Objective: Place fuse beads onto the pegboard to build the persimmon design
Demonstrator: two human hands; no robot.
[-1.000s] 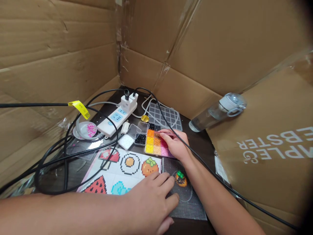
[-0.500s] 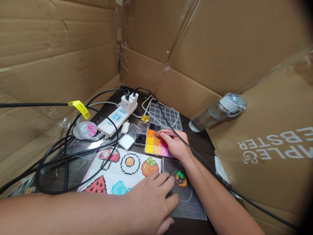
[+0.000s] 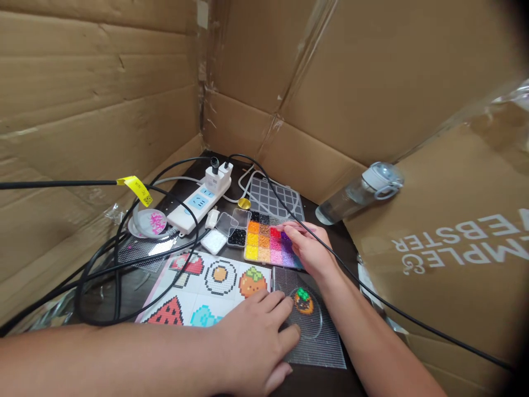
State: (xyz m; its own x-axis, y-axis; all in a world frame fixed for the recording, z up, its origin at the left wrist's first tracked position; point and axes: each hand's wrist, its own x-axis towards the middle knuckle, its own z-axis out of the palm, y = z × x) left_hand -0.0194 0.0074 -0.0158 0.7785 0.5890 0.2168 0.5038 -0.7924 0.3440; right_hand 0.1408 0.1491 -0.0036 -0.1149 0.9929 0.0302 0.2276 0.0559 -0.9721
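Note:
My right hand point(image 3: 309, 245) pinches a pair of pink tweezers point(image 3: 294, 226), whose tips are over the red part of the bead box point(image 3: 264, 240). Orange, yellow, brown, pink and purple beads fill its compartments. Below it lies a clear pegboard point(image 3: 326, 336) carrying a small persimmon of orange, black and green beads point(image 3: 305, 301). My left hand point(image 3: 260, 336) holds nothing. Its fingers are loosely bent and apart, resting across the pegboard's left edge and the pattern sheet point(image 3: 198, 303) with pixel pictures of a mushroom, egg, persimmon and watermelon.
White beads point(image 3: 214, 241) and black beads point(image 3: 237, 237) sit in small boxes. A power strip point(image 3: 194, 207), black cables point(image 3: 95, 259) and a dish of pink beads point(image 3: 149, 223) are at left. A gridded tray point(image 3: 275, 198) lies behind; a water bottle point(image 3: 359, 193) leans against the cardboard wall point(image 3: 433, 138).
My right hand has moved right with the tweezers, from the orange and brown compartments toward the red and purple ones, uncovering more of the bead box. My left hand stays nearly in place.

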